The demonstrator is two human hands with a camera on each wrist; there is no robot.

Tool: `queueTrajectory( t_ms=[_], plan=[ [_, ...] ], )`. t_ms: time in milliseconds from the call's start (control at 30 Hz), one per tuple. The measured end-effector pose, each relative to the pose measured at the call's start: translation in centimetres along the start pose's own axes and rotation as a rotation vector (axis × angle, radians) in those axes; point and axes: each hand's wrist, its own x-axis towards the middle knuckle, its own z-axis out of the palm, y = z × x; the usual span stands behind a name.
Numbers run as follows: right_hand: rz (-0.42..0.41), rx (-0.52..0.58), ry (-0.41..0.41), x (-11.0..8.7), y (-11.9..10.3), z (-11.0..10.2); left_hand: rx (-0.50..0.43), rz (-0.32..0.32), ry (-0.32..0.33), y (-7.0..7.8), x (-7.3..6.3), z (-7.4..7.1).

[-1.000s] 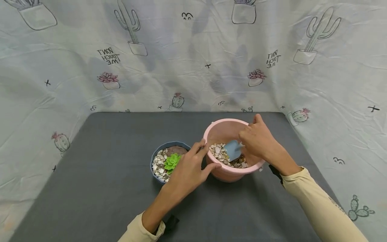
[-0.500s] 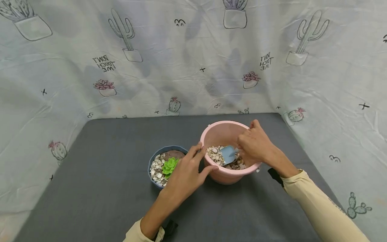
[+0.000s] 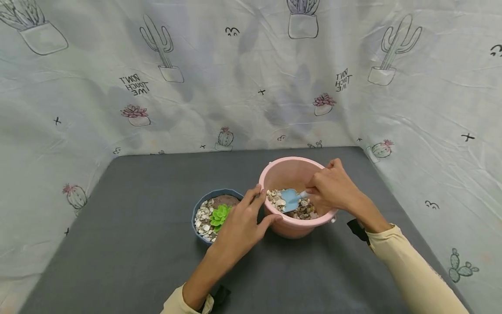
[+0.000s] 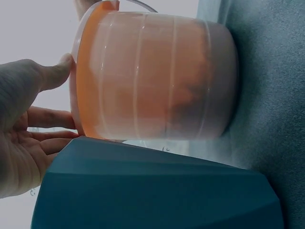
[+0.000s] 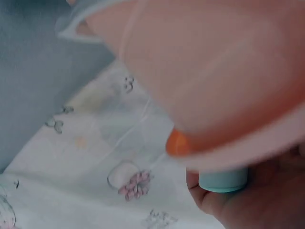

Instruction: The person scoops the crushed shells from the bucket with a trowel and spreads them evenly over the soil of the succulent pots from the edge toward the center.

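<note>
A pink bucket (image 3: 292, 163) stands on the grey table with pebbles or shell bits (image 3: 302, 213) in its bottom. My left hand (image 3: 241, 226) rests on its rim at the near left, thumb and fingers spread and fairly straight; the left wrist view shows the fingertips touching the rim. Inside the bucket my right hand (image 3: 333, 185) grips the handle of a small light-blue trowel (image 3: 290, 199), whose blade lies among the pebbles. The handle's turquoise end (image 5: 223, 180) shows below the rim in the right wrist view. Partly behind my left hand sits a blue faceted pot (image 3: 195, 218).
The pot holds white pebbles (image 3: 202, 222), a green succulent (image 3: 220, 216) and a brown patch (image 3: 224, 200). A pale cloth (image 3: 196, 104) with cactus prints rises behind and beside the grey table (image 3: 129, 244). The bucket has a thin handle (image 4: 143, 5).
The trowel blade has moved left through the pebbles towards the bucket's left wall, my right hand keeping its grip. The whole view has tilted slightly. My left hand stays on the rim.
</note>
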Motion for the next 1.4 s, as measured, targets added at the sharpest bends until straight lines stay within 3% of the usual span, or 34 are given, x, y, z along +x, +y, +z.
queueTrajectory(
  t_ms=[133,567,800,1033,1233,1400],
  plan=[
    [0.040,0.014,0.018,-0.6,0.1,-0.3,-0.010,-0.010,-0.007,0.1,-0.1,0.2],
    [0.018,-0.063,0.170,-1.2,0.1,-1.5,0.014,0.004,0.029,0.1,-0.2,0.3],
    [0.052,-0.044,0.142,-1.3,0.6,-2.7,0.006,-0.003,0.036,0.2,-0.3,0.3],
    [0.098,0.000,0.140,-3.0,0.9,-3.5,-0.009,0.024,0.032,-0.1,-0.4,0.3],
    [0.131,0.045,0.160,-3.7,0.0,-4.4,-0.054,0.016,-0.023,-0.7,-0.7,-0.3],
    [0.119,0.041,0.212,-4.0,-1.3,-4.9,-0.078,-0.010,-0.073,-1.1,-1.1,-2.4]
  ],
)
